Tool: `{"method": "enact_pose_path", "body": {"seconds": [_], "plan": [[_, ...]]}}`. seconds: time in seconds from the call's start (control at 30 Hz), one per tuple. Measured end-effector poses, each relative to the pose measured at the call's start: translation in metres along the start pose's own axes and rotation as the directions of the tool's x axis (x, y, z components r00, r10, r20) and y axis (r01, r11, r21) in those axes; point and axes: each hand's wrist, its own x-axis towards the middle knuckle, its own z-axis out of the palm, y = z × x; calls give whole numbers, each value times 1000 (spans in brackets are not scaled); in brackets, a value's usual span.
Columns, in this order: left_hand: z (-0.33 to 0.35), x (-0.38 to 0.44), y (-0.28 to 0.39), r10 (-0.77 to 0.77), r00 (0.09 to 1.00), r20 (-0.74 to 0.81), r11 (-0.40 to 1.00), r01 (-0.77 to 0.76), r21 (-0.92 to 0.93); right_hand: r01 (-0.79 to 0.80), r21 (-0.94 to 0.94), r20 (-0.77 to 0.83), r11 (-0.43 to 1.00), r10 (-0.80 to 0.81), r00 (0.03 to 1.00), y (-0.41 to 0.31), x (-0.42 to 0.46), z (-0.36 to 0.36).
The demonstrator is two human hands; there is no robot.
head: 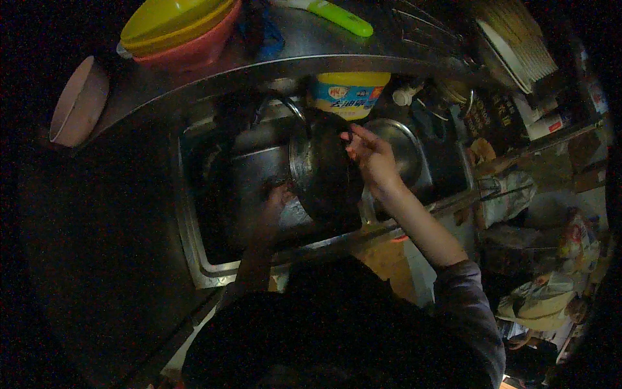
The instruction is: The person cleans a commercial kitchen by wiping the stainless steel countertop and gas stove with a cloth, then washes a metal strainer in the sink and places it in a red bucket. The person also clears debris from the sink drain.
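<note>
My right hand (367, 153) grips the upper right side of a dark round metal pan or lid (328, 170). It is tilted up over the left basin of a stainless steel sink (214, 270). My left hand (281, 194) is in shadow by the lower left edge of this round piece; whether its fingers grip that edge cannot be made out. A curved metal faucet (294, 106) arches just above. Beneath the hands, the basin floor (260, 165) looks wet and shiny in places.
A round metal lid or bowl (410, 150) sits at the right basin. Behind stands a yellow-lidded tub (347, 97) bearing writing. Yellow (175, 24) and pink basins (194, 53), a pale bowl (80, 104) and a green-handled brush (340, 17) line the back counter. Bags (508, 194) lie right.
</note>
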Motion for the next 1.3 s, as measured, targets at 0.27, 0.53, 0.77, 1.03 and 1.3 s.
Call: {"method": "enact_pose_path", "body": {"seconds": [0.27,0.53,0.77,1.03,1.3], "plan": [[-29,25,47,17,998,60,999,-14,-39,-131,241,-207,962,183,961,-12,-4,-12],[-24,58,80,69,990,120,997,-65,-34,-130,382,-133,915,194,972,-8,-3,-13],[-2,63,89,-51,996,78,992,41,116,-425,268,-146,865,473,869,1,2,-91],[8,83,21,81,989,127,938,-32,-344,-384,28,-310,923,373,874,22,3,-165],[37,39,51,45,970,239,838,94,-538,-290,-219,-531,932,135,836,43,6,-180]]}}
